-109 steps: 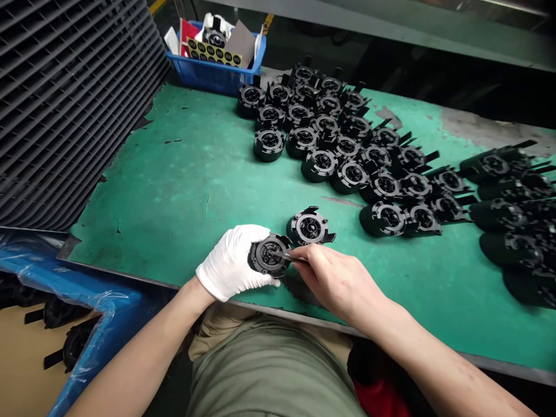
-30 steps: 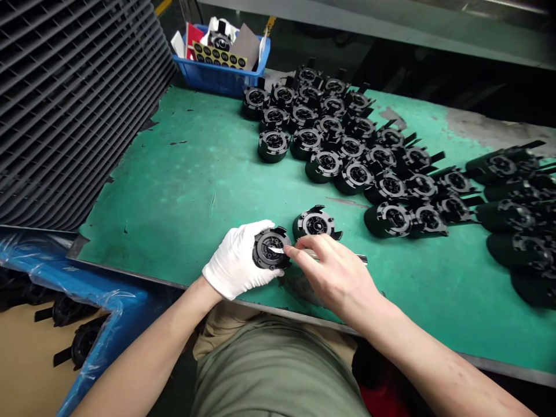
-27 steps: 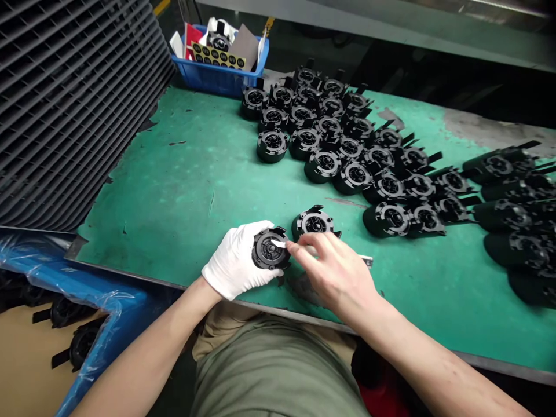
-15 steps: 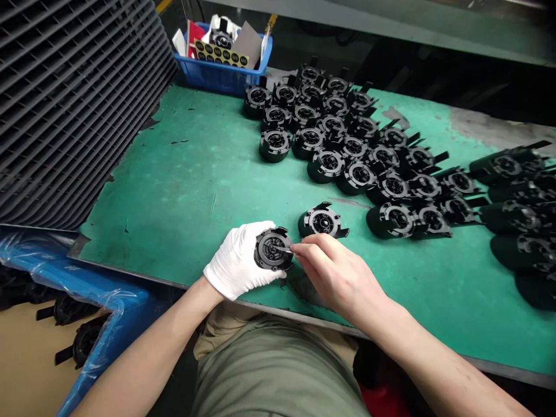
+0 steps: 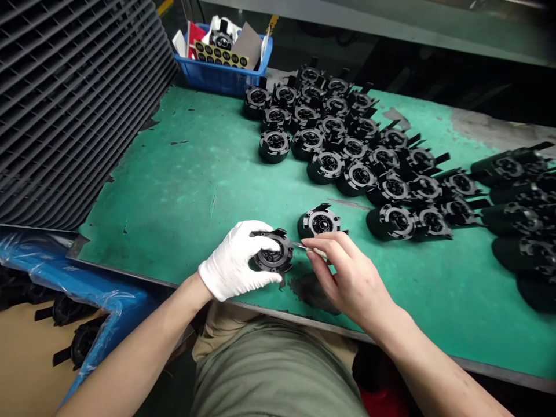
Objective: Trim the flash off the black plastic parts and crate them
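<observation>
Wht glove [image 5: 230,263] (L hand [image 5: 237,260]); grn shirt [image 5: 273,370]

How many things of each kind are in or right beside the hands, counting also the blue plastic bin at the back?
Round black plastic-looking parts: 2, one in the white-gloved left hand, another just beyond the bare right hand
Slim silvery tool: 1, in the right hand
Open blue plastic bin: 1
Total: 4

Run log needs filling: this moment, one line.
left hand: gloved, holds part, finger over face | right hand: bare, holds tool, tip near part | second part: on table, beyond right hand
</observation>
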A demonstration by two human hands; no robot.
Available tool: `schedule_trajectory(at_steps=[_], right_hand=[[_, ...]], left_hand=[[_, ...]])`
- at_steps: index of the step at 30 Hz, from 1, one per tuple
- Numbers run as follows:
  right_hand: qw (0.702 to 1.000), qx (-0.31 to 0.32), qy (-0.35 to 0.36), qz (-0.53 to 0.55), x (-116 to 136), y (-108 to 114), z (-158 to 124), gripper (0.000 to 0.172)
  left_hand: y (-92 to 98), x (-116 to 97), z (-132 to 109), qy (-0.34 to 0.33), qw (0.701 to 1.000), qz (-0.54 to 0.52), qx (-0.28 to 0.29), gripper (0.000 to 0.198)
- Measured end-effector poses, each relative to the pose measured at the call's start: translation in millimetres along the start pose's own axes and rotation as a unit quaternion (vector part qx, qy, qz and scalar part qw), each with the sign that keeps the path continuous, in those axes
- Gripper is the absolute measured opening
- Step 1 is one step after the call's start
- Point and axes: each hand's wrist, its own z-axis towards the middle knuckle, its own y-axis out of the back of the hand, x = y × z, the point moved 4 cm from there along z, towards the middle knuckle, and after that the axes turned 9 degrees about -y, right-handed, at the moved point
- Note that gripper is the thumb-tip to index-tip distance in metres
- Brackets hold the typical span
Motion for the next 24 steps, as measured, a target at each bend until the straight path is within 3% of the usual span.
schedule_trajectory(at_steps=[4, 8, 17, 24], right_hand=[[1.0, 0.0, -0.022, 0.018, -4.2, 0.5, -5.5, 0.024], [0.998, 0.012, -0.042, 0.038, -9.1, -0.8, -10.5, 0.024], [0.997, 0.058, -0.035, 0.028, -6.7, -12.7, -10.7, 0.022], [0.992, 0.107, -0.047, -0.038, -0.5, -17.0, -0.6, 0.02]], left_hand=[[2.2, 5.6, 5.3, 0.002, 1.0, -0.004, 0.03, 0.055], [-0.7, 11.3, 4.2, 0.009, 0.999, -0.039, 0.025, 0.058], [-4.4, 12.0, -4.9, 0.029, 0.996, -0.088, -0.017, 0.063], [-12.9, 18.4, -14.4, 0.05, 0.99, -0.107, -0.074, 0.082]])
